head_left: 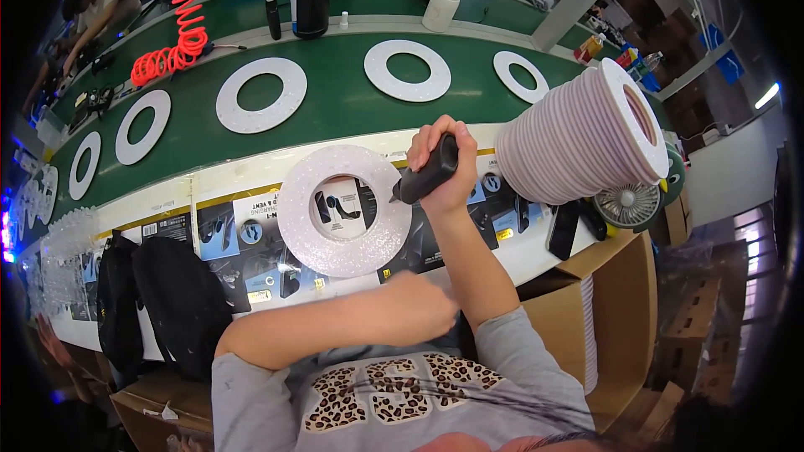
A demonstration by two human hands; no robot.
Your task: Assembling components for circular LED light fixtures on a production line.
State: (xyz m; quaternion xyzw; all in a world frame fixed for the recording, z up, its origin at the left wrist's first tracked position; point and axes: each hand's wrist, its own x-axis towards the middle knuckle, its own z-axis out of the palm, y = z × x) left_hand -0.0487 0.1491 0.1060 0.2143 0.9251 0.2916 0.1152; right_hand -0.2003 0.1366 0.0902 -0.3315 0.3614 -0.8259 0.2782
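My right hand (444,172) is wrapped around a black pistol-grip tool (427,171), which looks like a cordless screwdriver. Its thin tip points left, over the right side of a white speckled ring (303,233); whether it touches cannot be told. The ring lies flat on printed product boxes or sheets (224,234), parts of which show through its hole. Close to my body, below the ring's right side, my left hand (414,310) is smeared by motion. It looks curled, but its fingers are not clear. A stack of white rings (561,136) lies on its side right of my right hand.
Several more white rings, one at the middle left (261,95), lie spaced along the green belt (335,75). Black pouches (180,301) sit left, beside clear plastic pieces (63,259). A small fan (626,203), a phone (563,230) and an open carton (620,310) are right.
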